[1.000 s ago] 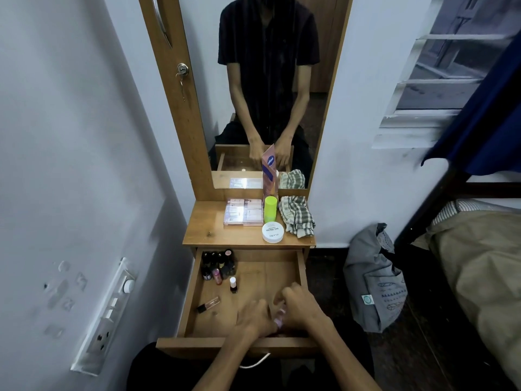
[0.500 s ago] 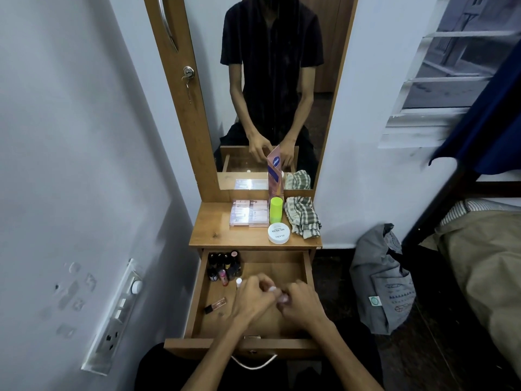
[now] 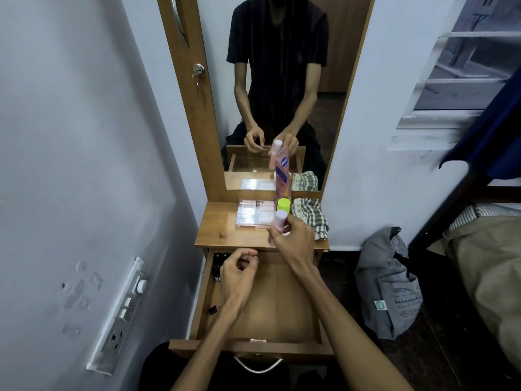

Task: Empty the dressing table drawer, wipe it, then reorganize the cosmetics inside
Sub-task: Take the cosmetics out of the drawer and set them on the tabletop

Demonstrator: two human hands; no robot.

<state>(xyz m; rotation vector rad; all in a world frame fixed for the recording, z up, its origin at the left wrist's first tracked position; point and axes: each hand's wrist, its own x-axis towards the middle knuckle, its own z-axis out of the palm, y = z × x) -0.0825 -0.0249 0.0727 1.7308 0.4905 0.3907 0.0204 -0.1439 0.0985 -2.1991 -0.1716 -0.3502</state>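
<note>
2 hands work over the open drawer (image 3: 282, 306). The right hand (image 3: 296, 241) grips a pink bottle (image 3: 277, 224) upright above the tabletop (image 3: 220, 235) at 12 o'clock; the left hand (image 3: 239, 273), curled with fingertips pinched, holds nothing visible at 10 o'clock.

Pale pink bottle (image 3: 277, 223) upright above open drawer (image 3: 203, 300)

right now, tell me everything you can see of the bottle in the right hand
The bottle is a small pale pink cylinder with a rounded whitish-lilac cap, plastic by its look. The right hand grips its lower body, so only the cap and upper part show. It is held roughly upright, slightly tilted, above the tabletop's front edge, in front of the green-capped bottle. Any label is hidden.
</note>
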